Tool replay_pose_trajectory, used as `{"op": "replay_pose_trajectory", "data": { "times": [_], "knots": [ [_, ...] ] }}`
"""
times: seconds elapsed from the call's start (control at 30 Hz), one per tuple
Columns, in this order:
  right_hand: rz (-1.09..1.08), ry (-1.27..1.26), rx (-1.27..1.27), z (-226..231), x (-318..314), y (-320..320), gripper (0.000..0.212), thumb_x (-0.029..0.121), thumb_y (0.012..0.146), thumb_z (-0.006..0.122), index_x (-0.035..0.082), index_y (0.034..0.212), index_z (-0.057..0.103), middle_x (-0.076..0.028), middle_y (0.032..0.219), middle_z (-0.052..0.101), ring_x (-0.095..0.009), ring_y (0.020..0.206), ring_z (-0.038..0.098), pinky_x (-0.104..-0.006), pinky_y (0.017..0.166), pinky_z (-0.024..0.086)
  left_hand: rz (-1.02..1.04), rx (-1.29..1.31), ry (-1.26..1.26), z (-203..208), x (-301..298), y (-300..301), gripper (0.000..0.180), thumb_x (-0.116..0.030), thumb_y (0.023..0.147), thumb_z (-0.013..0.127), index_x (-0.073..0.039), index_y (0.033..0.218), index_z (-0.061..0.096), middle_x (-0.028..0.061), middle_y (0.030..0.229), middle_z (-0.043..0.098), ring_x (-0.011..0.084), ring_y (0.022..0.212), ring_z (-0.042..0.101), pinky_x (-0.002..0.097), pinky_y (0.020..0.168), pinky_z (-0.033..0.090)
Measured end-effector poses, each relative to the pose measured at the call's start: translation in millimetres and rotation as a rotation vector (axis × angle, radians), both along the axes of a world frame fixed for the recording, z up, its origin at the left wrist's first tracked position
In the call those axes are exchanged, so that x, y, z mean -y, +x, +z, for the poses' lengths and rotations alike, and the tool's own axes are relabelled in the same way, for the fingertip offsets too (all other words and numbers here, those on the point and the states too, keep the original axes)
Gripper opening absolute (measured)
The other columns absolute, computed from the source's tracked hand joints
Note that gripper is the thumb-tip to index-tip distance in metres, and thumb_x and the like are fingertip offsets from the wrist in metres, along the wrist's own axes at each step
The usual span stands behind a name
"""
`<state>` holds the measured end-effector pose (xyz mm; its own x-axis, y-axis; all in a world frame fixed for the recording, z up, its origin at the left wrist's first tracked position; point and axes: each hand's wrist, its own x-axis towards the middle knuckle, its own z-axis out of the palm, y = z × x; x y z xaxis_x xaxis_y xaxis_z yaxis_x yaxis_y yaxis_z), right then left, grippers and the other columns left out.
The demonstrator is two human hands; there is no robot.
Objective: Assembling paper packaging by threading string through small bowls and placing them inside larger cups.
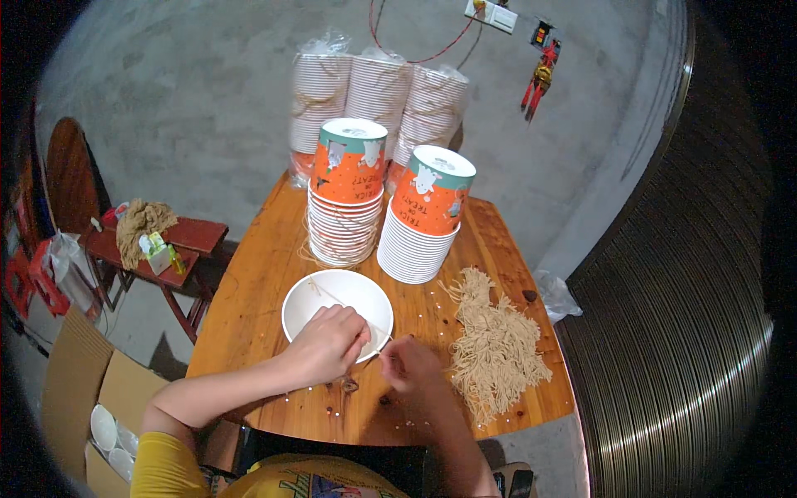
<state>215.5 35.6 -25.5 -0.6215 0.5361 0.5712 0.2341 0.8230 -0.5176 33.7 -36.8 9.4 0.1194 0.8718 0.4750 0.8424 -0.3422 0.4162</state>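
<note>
A white paper bucket (297, 309) stands mouth up near the middle of the table. My left hand (332, 339) reaches over its near rim, fingers closed on a thin beige cord (325, 290) that runs across the mouth. Just outside the bucket's right rim, my right hand (408, 363) pinches the same cord. The fingertips of both hands are partly hidden. To the right lies a loose heap of beige cords (502, 357).
Behind the bucket stand two stacks of upturned orange and green paper buckets, the left stack (347, 178) with cords hanging from it and the right stack (427, 212). Plastic-wrapped bucket stacks (378, 91) stand against the wall. An open carton (129, 390) and a red bench (199, 235) are at left.
</note>
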Motion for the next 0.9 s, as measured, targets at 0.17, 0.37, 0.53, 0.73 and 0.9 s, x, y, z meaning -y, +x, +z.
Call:
{"op": "replay_pose_trajectory", "data": {
  "times": [0.17, 0.37, 0.53, 0.73, 0.9],
  "knots": [
    [0.027, -0.027, 0.022, 2.2, -1.0, 3.1, 0.015, 0.004, 0.076, 0.067, 0.003, 0.087, 0.056, -0.012, 0.077, 0.057, -0.027, 0.068, 0.058, -0.0356, 0.061, 0.047, -0.016, 0.005, 0.009, -3.6, 2.8, -7.6, 0.007, -0.008, 0.081, 0.057, -0.004, 0.085, 0.054, 0.012, 0.082, 0.053, 0.0305, 0.082, 0.052, 0.0398, 0.074, 0.039],
    [-0.011, 0.013, 0.003, 5.1, -5.0, 8.0, 0.009, 0.013, 0.084, 0.06, 0.004, 0.083, 0.063, -0.018, 0.082, 0.06, -0.036, 0.08, 0.059, -0.0448, 0.073, 0.047, -0.03, 0.025, -0.116, 3.7, 17.5, -6.8, 0.025, -0.027, 0.084, 0.064, -0.005, 0.094, 0.059, 0.0117, 0.075, 0.061, 0.0313, 0.076, 0.059, 0.0396, 0.073, 0.045],
    [-0.059, -0.202, -0.107, 5.2, -12.7, 3.6, 0.01, 0.007, 0.084, 0.061, -0.001, 0.089, 0.064, -0.012, 0.079, 0.063, -0.022, 0.071, 0.061, -0.032, 0.064, 0.048, -0.113, -0.233, -0.065, -1.7, 34.5, -20.4, 0.027, -0.034, 0.084, 0.064, -0.009, 0.092, 0.062, 0.0078, 0.079, 0.061, 0.0265, 0.08, 0.059, 0.0374, 0.074, 0.045],
    [0.039, -0.095, -0.069, 13.2, -1.6, -5.4, 0.017, 0.016, 0.084, 0.061, 0.004, 0.094, 0.067, -0.015, 0.079, 0.064, -0.03, 0.074, 0.063, -0.0399, 0.065, 0.048, -0.07, -0.094, -0.089, 5.2, 48.1, -21.3, 0.029, -0.032, 0.086, 0.061, -0.009, 0.104, 0.062, 0.0073, 0.084, 0.061, 0.0256, 0.082, 0.059, 0.0383, 0.075, 0.045],
    [0.17, 0.196, 0.023, 19.0, 6.1, -8.4, 0.02, 0.01, 0.078, 0.065, 0.007, 0.097, 0.067, -0.011, 0.066, 0.057, -0.026, 0.063, 0.058, -0.0382, 0.05, 0.043, -0.028, 0.141, -0.005, -9.1, 42.6, -2.9, 0.025, -0.028, 0.089, 0.058, -0.011, 0.107, 0.062, 0.0077, 0.081, 0.062, 0.027, 0.077, 0.059, 0.0396, 0.074, 0.045]
  ]
}}
